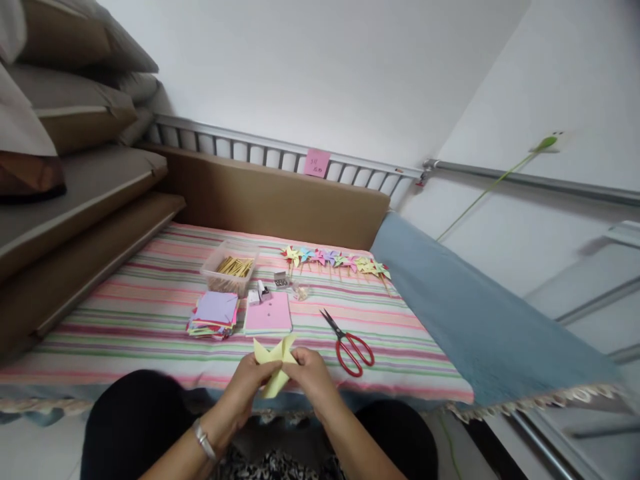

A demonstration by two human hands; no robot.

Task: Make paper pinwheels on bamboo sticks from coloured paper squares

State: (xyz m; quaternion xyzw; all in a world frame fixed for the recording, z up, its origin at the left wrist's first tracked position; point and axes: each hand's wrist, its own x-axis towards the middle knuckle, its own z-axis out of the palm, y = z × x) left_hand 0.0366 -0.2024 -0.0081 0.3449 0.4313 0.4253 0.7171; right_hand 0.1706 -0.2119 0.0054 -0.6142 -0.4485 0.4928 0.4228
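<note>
A yellow paper pinwheel (274, 385) with pointed, folded blades is held up at the table's near edge. My left hand (250, 379) grips its left side, thumb pressed near the middle. From the right, my right hand (309, 368) pinches it, its thumb also close to the centre. Whether a pin sits under the thumbs is hidden. Red-handled scissors (353, 349) lie to the right of my right hand, blades pointing away. Just beyond the pinwheel is a stack of square paper with a pink sheet (275, 315) on top.
A mixed paper stack (216, 309) lies left, before a plastic box (209, 272) of thin sticks. Small boxes (260, 292) rest on the pink sheet. Finished pinwheels (330, 257) form a row at the back right. A brown board (270, 193) borders the striped cloth (140, 313).
</note>
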